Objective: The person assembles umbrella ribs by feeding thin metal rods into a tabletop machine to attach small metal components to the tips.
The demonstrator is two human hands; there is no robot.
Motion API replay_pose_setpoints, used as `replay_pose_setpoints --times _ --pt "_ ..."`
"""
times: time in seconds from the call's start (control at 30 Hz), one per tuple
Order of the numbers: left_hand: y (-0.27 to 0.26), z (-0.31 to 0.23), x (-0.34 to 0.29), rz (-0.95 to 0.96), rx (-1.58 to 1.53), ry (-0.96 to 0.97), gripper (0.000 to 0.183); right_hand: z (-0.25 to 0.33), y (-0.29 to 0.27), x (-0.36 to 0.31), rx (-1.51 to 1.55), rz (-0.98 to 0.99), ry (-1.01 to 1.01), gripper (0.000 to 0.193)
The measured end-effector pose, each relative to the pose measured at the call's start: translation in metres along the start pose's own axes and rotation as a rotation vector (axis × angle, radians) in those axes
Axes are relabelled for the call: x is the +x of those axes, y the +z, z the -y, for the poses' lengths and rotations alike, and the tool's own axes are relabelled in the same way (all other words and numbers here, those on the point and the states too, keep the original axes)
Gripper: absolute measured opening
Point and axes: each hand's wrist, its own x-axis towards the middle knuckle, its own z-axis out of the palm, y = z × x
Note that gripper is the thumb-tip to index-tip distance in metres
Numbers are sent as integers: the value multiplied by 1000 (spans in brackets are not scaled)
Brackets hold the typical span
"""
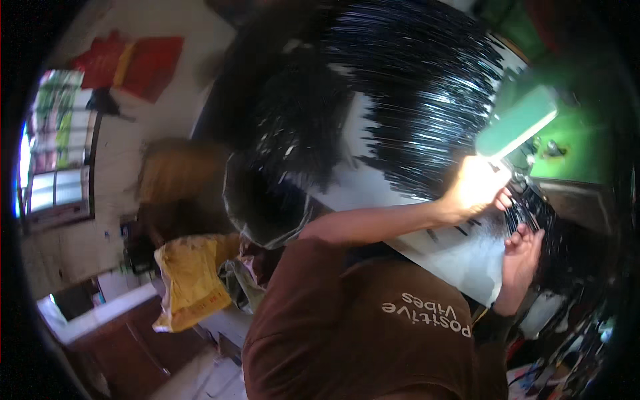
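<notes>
My left hand (475, 187) reaches across under a bright light, its fingers curled at the upper end of some thin black strips (527, 208). Glare washes out the back of this hand. My right hand (523, 255) is lower, palm up, with bent fingertips at the lower end of the same strips. Just beyond my left hand is a pale green block (519, 125) with rounded corners. Small metal parts (521, 175) show below it, close to my left fingers. Exactly how the strips sit between the fingers is hard to see.
Many shiny black strips (427, 100) lie in rows on a white tabletop (460, 263). A dark heap (287, 127) and a bag with a pale rim (230, 207) stand to the left. A yellow sack (190, 283) is lower left. A green surface (580, 153) lies at right.
</notes>
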Motion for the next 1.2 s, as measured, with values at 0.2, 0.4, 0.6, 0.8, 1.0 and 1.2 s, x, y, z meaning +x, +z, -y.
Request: replay_pose_setpoints --times 0.2,0.4,0.6,0.8,1.0,1.2 --pt "-34 -22 -13 83 92 -18 24 -16 36 0 -50 158 20 38" --pt "-41 -20 -16 -107 -62 -152 20 57 -6 -42 -856 223 -65 22" --pt "-24 -10 -27 -57 72 -93 24 115 -63 -27 -1953 -528 -854 13" --pt "-24 -3 -25 26 86 -134 20 120 -92 -11 -2192 -416 -903 26" --pt "-19 -2 -25 158 202 -98 18 120 -83 -17 -2033 -296 -1159 25" --pt "-3 -3 -24 147 -19 -200 21 81 -25 -4 -1762 77 -1505 24"
